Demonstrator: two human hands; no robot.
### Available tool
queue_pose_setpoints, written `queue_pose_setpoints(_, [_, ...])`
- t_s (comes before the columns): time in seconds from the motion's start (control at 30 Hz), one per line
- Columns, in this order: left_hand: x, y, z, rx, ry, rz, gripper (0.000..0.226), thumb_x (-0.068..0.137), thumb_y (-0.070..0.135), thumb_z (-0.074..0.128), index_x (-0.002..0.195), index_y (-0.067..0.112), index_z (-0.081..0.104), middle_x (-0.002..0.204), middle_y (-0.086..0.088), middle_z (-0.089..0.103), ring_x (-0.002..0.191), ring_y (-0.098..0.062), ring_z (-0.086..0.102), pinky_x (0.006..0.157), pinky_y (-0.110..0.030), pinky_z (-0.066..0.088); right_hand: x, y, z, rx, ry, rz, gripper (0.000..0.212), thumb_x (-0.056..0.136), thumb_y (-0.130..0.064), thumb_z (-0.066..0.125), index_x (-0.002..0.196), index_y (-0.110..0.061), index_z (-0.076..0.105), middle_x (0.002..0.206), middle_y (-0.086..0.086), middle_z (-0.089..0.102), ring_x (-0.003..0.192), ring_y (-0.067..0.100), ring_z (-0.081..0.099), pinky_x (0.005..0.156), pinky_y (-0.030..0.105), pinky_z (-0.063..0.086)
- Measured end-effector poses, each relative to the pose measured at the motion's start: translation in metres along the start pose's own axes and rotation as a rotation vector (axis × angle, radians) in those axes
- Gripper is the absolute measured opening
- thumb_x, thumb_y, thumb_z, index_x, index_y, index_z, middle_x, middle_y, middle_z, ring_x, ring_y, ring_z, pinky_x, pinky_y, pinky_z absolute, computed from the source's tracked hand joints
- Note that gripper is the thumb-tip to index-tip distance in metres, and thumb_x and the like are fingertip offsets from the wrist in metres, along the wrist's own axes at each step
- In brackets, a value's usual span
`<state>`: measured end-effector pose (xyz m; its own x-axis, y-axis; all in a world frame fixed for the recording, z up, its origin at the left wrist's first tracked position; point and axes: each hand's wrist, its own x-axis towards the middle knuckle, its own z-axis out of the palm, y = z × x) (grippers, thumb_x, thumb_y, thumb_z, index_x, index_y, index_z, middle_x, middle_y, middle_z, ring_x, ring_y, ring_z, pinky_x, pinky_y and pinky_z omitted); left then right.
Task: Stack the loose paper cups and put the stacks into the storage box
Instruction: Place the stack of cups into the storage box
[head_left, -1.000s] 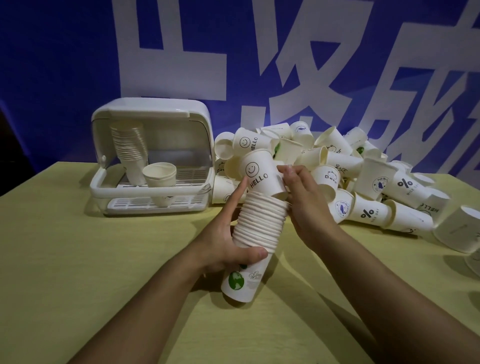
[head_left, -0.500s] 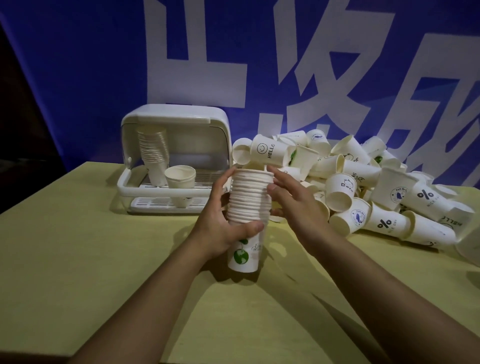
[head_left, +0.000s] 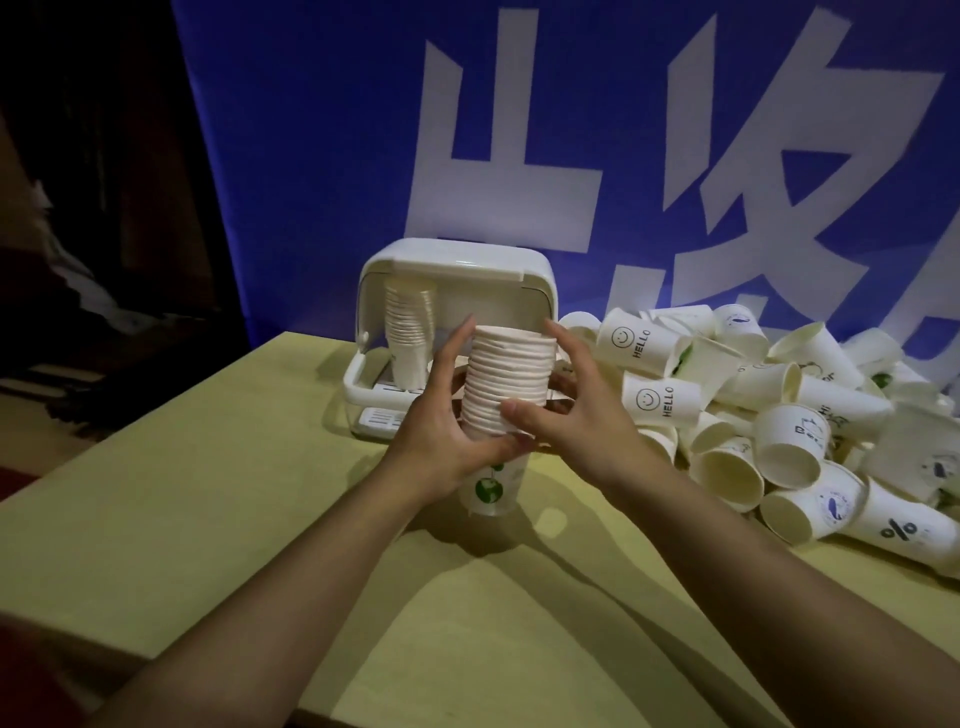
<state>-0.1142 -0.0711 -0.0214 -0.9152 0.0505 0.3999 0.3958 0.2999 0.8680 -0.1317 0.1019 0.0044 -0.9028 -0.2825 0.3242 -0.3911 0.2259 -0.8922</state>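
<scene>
Both the left hand (head_left: 441, 447) and right hand (head_left: 576, 431) grasp the cup stack (head_left: 506, 384), which partly hides the storage box (head_left: 457, 270).

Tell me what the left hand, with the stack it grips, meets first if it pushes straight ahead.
Probably the storage box: the left hand and stack sit in front of its open mouth, though depth is unclear.

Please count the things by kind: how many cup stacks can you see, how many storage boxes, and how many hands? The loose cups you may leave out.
Cup stacks: 2, the held stack and the stack in the box
Storage box: 1
Hands: 2, left hand and right hand
Total: 5
</scene>
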Motion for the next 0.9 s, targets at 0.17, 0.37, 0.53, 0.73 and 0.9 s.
queue_pose_setpoints(0.17, [0.026,-0.013,-0.028,-0.031,0.173,0.049,0.075,0.091,0.029,0.065,0.154,0.04,0.024,0.131,0.012,0.057,0.118,0.001,0.056,0.087,-0.015,0.048,0.021,-0.007,-0.003,0.023,0.186,-0.096,0.088,0.081,-0.028,0.081,0.146,-0.048,0.025,0.114,-0.022,0.053,0.102,-0.004,0.057,0.082,0.023,0.052])
queue_pose_setpoints(0.37, [0.069,-0.045,-0.031,0.371,0.241,-0.222,0.095,0.083,0.037,0.078,0.154,0.045,0.016,0.148,0.006,0.051,0.133,-0.025,0.051,0.102,-0.041,0.045,0.067,-0.015,0.005,-0.051,0.342,-0.182,0.094,0.082,-0.03,0.08,0.15,-0.046,0.018,0.123,-0.014,0.049,0.096,-0.014,0.057,0.081,0.014,0.053])
queue_pose_setpoints(0.53, [0.073,-0.047,-0.012,0.64,0.234,-0.389,0.119,0.072,0.073,0.072,0.156,0.042,-0.006,0.163,-0.001,0.033,0.152,-0.033,0.023,0.12,-0.063,0.015,0.103,-0.003,0.028,-0.077,0.352,-0.196,0.096,0.081,-0.031,0.081,0.151,-0.045,0.016,0.137,-0.003,0.053,0.115,0.01,0.058,0.097,0.039,0.054])
queue_pose_setpoints(0.73, [0.072,-0.052,-0.002,0.755,0.304,-0.418,0.113,0.076,0.082,0.058,0.158,0.029,0.002,0.153,-0.011,0.048,0.149,-0.028,0.031,0.119,-0.059,-0.014,0.117,0.02,0.045,-0.128,0.326,-0.187,0.095,0.078,-0.033,0.083,0.149,-0.044,0.021,0.13,-0.022,0.047,0.121,0.01,0.054,0.1,0.044,0.052])
queue_pose_setpoints(0.9, [0.075,-0.058,-0.003,0.775,0.313,-0.416,0.104,0.077,0.078,0.058,0.155,0.029,0.01,0.145,-0.009,0.056,0.146,-0.027,0.037,0.119,-0.057,-0.015,0.111,0.043,0.057,-0.212,0.156,-0.105,0.097,0.077,-0.03,0.084,0.15,-0.043,0.021,0.143,-0.003,0.052,0.123,0.012,0.054,0.1,0.048,0.052])
